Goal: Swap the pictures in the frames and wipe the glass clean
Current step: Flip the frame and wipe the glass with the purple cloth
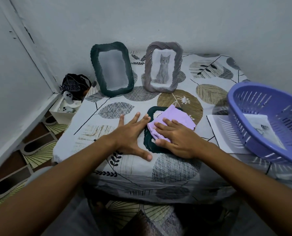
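Low centre: left hand (130, 133) flat, fingers spread on the tablecloth (94, 150), thumb and fingertips w/ the edge of the lying dark frame (148, 143), holding nothing. Right hand (175, 136) presses the purple cloth (174, 116) flat onto that frame's glass, fingers straight. Risk: hard wipe could skid the frame on the loose fabric, since nothing grips it. Right: purple basket (254, 143) over prints (221, 132). Upper centre: empty dark frame (112, 70) & cat frame (164, 67) upright; a table nudge may tip them.
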Motion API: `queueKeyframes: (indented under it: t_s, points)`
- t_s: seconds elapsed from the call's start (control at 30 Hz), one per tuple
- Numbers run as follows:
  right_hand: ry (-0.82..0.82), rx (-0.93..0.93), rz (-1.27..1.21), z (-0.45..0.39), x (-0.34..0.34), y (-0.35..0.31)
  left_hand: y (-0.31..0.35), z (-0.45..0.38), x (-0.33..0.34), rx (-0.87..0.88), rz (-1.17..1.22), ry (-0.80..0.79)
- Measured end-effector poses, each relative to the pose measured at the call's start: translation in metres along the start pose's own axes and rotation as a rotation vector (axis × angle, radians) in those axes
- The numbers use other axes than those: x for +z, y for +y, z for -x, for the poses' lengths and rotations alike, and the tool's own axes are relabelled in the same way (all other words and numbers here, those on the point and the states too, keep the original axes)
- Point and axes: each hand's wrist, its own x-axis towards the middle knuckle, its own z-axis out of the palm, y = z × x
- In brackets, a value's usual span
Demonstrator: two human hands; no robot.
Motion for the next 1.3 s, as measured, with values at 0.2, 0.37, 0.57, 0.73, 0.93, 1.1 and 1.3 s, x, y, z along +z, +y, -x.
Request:
queueKeyframes:
  t_s: [0.2,0.37,0.57,0.73,0.93,1.1,1.3]
  points:
    - [-0.018,-0.112,-0.010,0.017,0.000,0.001,0.000,0.000,0.000,0.006,-0.060,-0.021]
    - [0.005,-0.157,-0.001,0.026,-0.003,0.006,0.000,0.000,0.000,0.004,-0.072,-0.021]
    - [0.122,-0.132,0.044,0.047,-0.002,0.016,0.000,0.000,-0.001,0.007,-0.058,-0.013]
    - [0.174,-0.027,0.027,0.065,-0.002,0.026,0.002,0.001,-0.001,-0.008,-0.020,0.013]
    - [0.205,0.085,0.128,0.068,0.006,0.013,0.007,-0.001,0.002,-0.049,0.002,0.056]
    - [0.149,0.256,0.138,0.056,0.002,0.005,0.009,0.000,0.004,-0.062,0.013,0.090]
    - [0.106,0.395,0.113,0.011,-0.013,0.021,0.010,0.001,0.002,-0.064,0.049,0.093]
